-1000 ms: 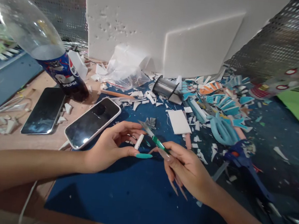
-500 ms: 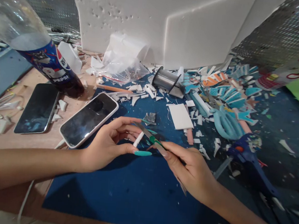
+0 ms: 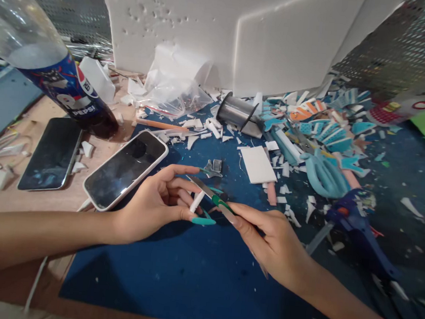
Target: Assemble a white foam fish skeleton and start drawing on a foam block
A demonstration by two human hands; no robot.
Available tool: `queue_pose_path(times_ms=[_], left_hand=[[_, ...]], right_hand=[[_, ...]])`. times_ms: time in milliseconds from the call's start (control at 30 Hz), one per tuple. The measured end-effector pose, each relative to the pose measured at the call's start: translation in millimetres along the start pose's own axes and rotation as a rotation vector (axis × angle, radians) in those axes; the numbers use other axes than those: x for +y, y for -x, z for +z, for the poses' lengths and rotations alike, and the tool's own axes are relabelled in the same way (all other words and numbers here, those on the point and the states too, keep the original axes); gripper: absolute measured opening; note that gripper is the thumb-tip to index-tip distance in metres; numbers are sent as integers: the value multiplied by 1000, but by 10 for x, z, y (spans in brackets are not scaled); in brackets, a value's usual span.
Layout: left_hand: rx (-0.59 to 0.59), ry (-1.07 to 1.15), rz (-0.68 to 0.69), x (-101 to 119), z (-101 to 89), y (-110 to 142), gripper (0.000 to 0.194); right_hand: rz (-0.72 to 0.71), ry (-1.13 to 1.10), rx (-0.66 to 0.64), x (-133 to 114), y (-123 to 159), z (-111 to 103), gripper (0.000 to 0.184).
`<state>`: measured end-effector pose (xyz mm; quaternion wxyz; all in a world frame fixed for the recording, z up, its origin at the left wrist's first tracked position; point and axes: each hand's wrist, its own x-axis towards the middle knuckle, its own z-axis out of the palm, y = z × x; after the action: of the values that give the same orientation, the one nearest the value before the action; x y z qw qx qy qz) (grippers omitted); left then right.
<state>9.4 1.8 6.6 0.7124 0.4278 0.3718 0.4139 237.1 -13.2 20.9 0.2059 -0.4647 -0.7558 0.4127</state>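
My left hand [image 3: 154,206] pinches a small white foam strip [image 3: 197,202] between its fingers, with a long teal thumbnail pointing right. My right hand [image 3: 272,241] grips a green-handled craft knife [image 3: 211,195], its metal blade laid against the strip's top. Both hands hover just above the dark blue cutting mat [image 3: 188,271], near its middle.
A white-cased phone [image 3: 126,168] and a black phone [image 3: 51,154] lie to the left, by a Pepsi bottle [image 3: 49,73]. Light-blue scissors [image 3: 323,174], a blue glue gun [image 3: 356,221], a wire spool [image 3: 237,113], a white foam square [image 3: 258,164] and several foam scraps lie right. Styrofoam sheets [image 3: 209,25] stand behind.
The hands have stayed together; the knife blade has shifted slightly left and down across the white strip. The view has drifted a little.
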Motion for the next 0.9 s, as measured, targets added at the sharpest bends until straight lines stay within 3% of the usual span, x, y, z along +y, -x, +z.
queue_pose_path(times_ms=[233, 533, 900], left_hand=[[-3, 7, -18, 11, 15, 2, 58], [43, 41, 60, -2, 2, 1, 57], [11, 14, -27, 7, 15, 2, 56]], right_hand=[[7, -15, 4, 6, 11, 17, 43], [19, -57, -21, -49, 5, -21, 41], [57, -147, -83, -40, 12, 12, 41]])
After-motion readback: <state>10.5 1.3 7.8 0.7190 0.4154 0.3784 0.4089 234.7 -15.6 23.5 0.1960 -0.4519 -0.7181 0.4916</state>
